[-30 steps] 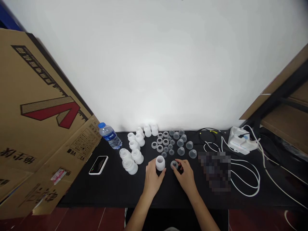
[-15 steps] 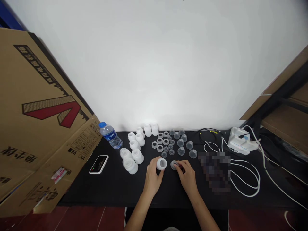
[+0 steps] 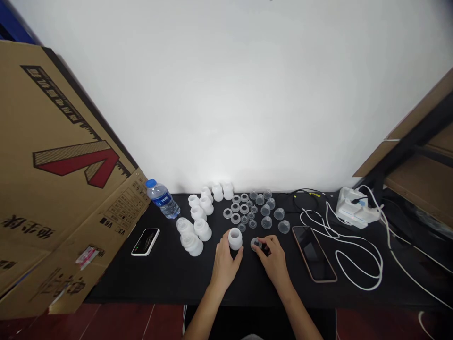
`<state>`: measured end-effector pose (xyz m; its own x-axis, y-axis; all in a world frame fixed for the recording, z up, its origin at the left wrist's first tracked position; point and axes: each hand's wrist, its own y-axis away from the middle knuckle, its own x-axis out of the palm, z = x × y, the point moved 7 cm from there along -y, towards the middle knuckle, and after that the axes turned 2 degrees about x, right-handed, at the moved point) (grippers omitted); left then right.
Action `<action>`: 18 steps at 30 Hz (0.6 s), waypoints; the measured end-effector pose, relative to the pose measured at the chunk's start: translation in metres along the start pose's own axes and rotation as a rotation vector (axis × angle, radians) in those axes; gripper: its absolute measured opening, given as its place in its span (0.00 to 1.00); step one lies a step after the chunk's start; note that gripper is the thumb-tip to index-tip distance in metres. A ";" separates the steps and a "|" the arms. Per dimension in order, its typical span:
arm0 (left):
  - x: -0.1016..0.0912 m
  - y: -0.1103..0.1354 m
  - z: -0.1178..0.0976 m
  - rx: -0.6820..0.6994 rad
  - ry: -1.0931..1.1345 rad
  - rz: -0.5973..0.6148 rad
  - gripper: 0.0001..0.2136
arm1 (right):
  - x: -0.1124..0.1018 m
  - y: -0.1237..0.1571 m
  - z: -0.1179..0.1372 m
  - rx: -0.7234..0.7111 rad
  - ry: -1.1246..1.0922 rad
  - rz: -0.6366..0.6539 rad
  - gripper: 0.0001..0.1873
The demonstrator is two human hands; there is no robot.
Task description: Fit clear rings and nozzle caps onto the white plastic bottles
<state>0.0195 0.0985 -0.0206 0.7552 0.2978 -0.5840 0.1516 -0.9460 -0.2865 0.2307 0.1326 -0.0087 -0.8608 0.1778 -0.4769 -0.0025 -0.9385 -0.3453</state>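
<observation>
My left hand (image 3: 225,260) is closed around a small white baby bottle (image 3: 235,240), which stands nearly upright with its mouth open at the top. To its right, the fingers of my right hand (image 3: 273,257) pinch a translucent bottle collar (image 3: 255,244) low over the black table; a teat seems to sit in it, but the fingers partly cover it. Beyond my hands lie several loose translucent collars (image 3: 235,218), small clear teats (image 3: 244,219) and clear domed caps (image 3: 266,222). Several white bottles (image 3: 202,229) stand to the left, the nearest ones with clear tops on.
On the left are a water bottle (image 3: 163,199), a white phone-like device (image 3: 145,242) and a large cardboard box (image 3: 71,179). A dark phone (image 3: 314,255), looped white cables (image 3: 357,241) and a white power adapter (image 3: 356,208) lie on the right. A white wall (image 3: 247,94) backs the table.
The bottle in my left hand has turned from tilted toward the right to nearly upright. My right hand has shifted only slightly, still at the collar.
</observation>
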 end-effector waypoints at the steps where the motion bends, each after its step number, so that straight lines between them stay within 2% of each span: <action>1: 0.000 0.000 0.000 0.001 -0.002 0.001 0.25 | 0.000 0.000 -0.001 -0.002 -0.004 -0.004 0.22; 10: 0.002 0.001 0.000 0.041 -0.026 0.002 0.23 | 0.004 -0.004 -0.009 0.011 -0.006 0.082 0.20; 15: 0.000 0.001 -0.001 0.060 -0.046 -0.017 0.22 | 0.004 -0.002 -0.010 -0.003 0.001 0.087 0.18; 18: 0.000 0.000 -0.002 0.055 -0.047 -0.004 0.22 | 0.003 0.002 -0.003 -0.022 0.108 0.037 0.18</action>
<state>0.0205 0.0984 -0.0188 0.7239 0.3087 -0.6170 0.1183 -0.9366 -0.3298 0.2297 0.1321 -0.0133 -0.8002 0.1756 -0.5734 0.0401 -0.9384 -0.3433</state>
